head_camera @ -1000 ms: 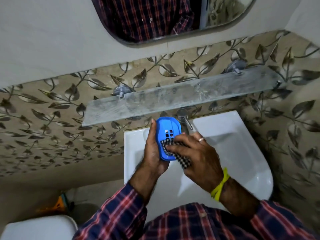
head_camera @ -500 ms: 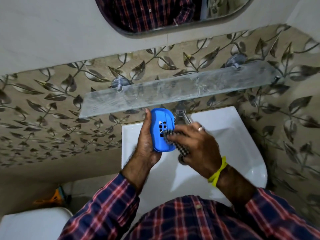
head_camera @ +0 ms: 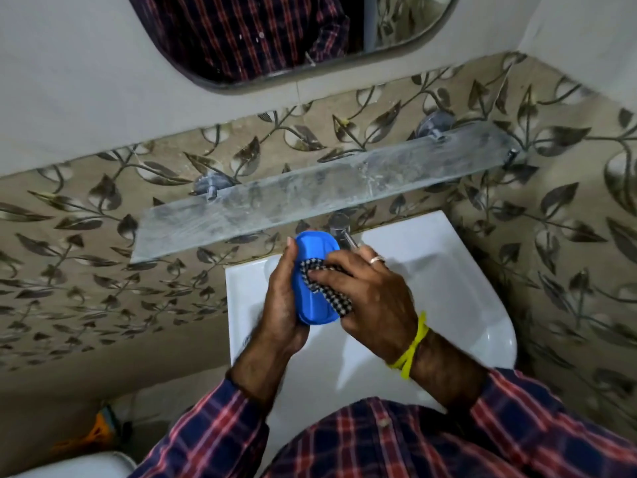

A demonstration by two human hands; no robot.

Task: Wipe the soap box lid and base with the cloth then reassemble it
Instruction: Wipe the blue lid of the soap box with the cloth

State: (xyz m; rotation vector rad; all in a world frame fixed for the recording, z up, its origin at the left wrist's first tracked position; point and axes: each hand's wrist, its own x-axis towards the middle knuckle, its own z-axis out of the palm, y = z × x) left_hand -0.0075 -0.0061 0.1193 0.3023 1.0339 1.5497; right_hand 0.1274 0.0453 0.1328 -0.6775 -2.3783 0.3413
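Bottom of frame: my plaid shirt sleeves [head_camera: 213, 429], red and blue check, both forearms reaching up toward frame centre. Yellow band [head_camera: 413, 346] around my right wrist.

Centre: my left hand [head_camera: 281, 305] grips the blue soap box part [head_camera: 312, 270] along its left edge, fingers curled around it, thumb up at its top. The piece stands tilted, long axis running up the frame. Cannot tell whether it is lid or base.

My right hand [head_camera: 362, 294] pinches the checked cloth [head_camera: 325, 288], black and white, bunched under the fingers and pressed against the blue surface at mid-height. 1 ring [head_camera: 376, 259] shows on a finger of that hand.

Both hands are held over the white sink [head_camera: 448, 288], centre right of frame.

Just above the hands: chrome tap [head_camera: 341, 229] at the sink's back edge.

Farther up: frosted glass shelf [head_camera: 310, 191] running across the middle on 2 metal brackets, fixed to leaf-patterned tiles [head_camera: 86, 270].

Top of frame: mirror [head_camera: 275, 36] reflecting the plaid shirt.

Lower left corner: something orange [head_camera: 100, 429], blurred.
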